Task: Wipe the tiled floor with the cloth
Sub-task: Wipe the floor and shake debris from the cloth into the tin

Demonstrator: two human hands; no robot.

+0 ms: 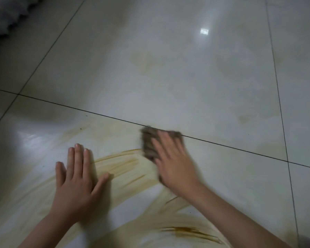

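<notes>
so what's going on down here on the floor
A person is wiping the tiled floor by hand. The right hand, blurred, presses a brownish cloth flat on the tile at a grout line. The left hand lies flat on the floor beside it. Yellow-brown streaks are smeared across the near tile, so the job is not done.

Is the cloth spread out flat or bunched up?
Bunched into a small pad: the cloth barely extends past the right hand pressing it on the floor. Motion blur hides its folds.
</notes>
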